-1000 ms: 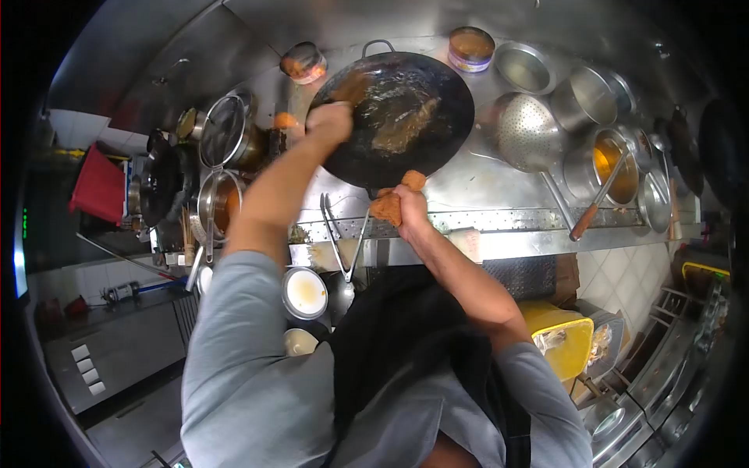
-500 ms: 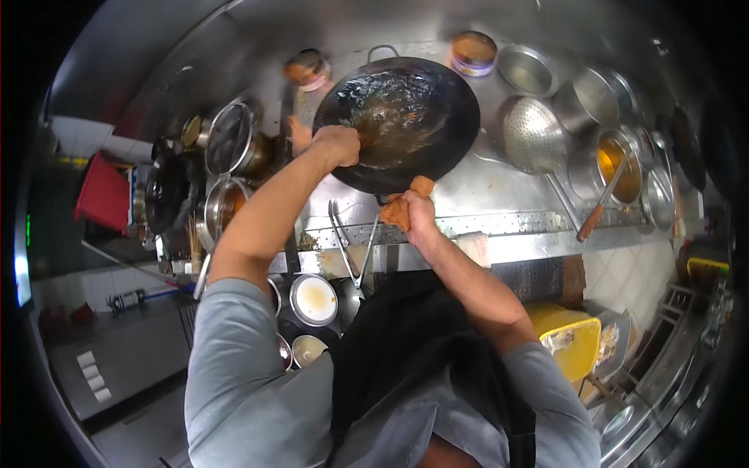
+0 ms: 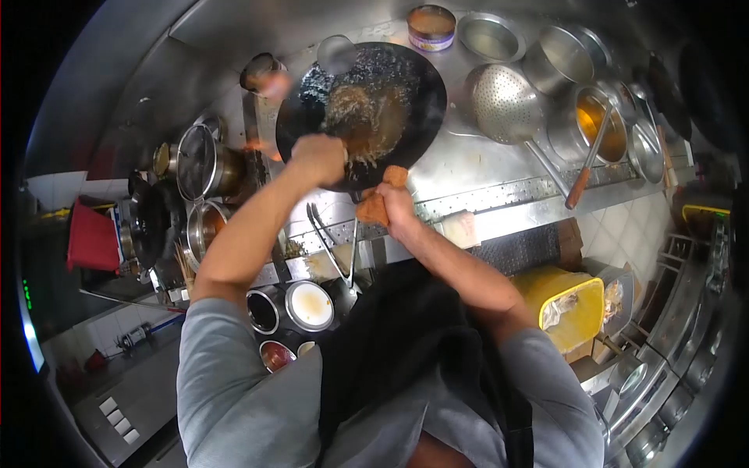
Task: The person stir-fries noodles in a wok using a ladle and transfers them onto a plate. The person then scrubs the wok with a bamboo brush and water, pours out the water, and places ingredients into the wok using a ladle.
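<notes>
A black wok (image 3: pixel 425 97) holds churning brownish liquid, with foam toward its far side. At the wok's near left rim, my left hand (image 3: pixel 318 158) is closed and smeared by motion; what it grips, reaching into the wok, is too blurred to name. My right hand (image 3: pixel 396 204) is wrapped round a folded orange-brown cloth (image 3: pixel 373 210) at the wok's near edge, where the handle is mostly covered. Metal tongs (image 3: pixel 334 253) lie just below the wok, apart from both hands.
Flame (image 3: pixel 261 148) shows left of the wok. A perforated strainer (image 3: pixel 503 105) lies to the right, near steel pots and a pot of orange liquid (image 3: pixel 616 129). An open can (image 3: pixel 431 30) stands behind. Below are a white-topped container (image 3: pixel 310 304) and a yellow bin (image 3: pixel 538 290).
The view has shifted, so the scene sits further left and higher. My left hand has moved within the wok's near left side, and the liquid swirls differently. My right hand keeps its hold.
</notes>
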{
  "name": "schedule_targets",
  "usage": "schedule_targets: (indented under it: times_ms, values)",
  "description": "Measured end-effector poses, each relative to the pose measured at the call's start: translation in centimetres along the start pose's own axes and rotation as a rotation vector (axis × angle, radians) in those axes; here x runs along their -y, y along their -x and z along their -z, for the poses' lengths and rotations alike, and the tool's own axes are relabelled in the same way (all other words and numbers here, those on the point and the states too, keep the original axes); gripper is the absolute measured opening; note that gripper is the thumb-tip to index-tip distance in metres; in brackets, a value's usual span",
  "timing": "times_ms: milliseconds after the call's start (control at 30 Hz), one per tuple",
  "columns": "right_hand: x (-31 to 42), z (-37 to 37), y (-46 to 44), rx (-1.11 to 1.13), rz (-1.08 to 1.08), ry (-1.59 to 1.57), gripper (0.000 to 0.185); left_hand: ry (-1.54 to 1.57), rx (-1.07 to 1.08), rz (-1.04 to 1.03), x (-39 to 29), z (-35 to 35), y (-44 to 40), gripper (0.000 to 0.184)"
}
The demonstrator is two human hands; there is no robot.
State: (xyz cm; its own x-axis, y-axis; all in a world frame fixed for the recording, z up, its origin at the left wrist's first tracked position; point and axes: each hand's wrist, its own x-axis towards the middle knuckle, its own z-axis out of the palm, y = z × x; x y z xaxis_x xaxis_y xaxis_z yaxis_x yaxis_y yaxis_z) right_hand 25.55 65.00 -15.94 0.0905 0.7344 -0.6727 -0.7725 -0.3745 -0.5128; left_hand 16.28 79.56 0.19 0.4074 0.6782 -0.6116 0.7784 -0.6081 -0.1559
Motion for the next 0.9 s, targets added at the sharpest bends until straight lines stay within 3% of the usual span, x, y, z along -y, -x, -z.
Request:
schedule_targets:
  times_ms: [100,167,267,333,500,600,733,900]
  values:
    - [1.1,-0.1,-0.1,0.053,-0.024,-0.006,0.024,0.211,-0.154,0.189,3.5,0.5,-5.7,0.038]
    - [1.5,0.1,0.5,0.074,-0.036,-0.022,0.024,0.295,-0.174,0.157,3.8,1.2,-6.2,0.056]
    - [4.2,-0.4,2.9,0.095,-0.017,-0.02,0.022,0.349,-0.263,0.163,5.1,0.0,-4.5,0.063]
    - [4.6,0.4,5.1,0.088,0.018,-0.016,0.021,0.29,-0.213,0.161,4.3,3.2,0.7,0.065]
    - [6.1,2.9,10.8,0.133,-0.201,-0.144,0.021,0.066,-0.173,0.24,-0.5,12.4,14.4,0.06]
    - [8.9,2.2,14.9,0.212,-0.355,-0.184,0.021,-0.072,-0.167,0.264,-1.6,14.9,17.2,0.058]
    - [11.7,1.5,17.0,0.15,-0.492,-0.265,0.014,-0.181,-0.139,0.377,-4.4,17.8,18.2,0.055]
    - [13.0,3.4,17.8,0.25,-0.574,-0.379,0.022,-0.274,-0.077,0.421,-7.9,19.4,18.6,0.048]
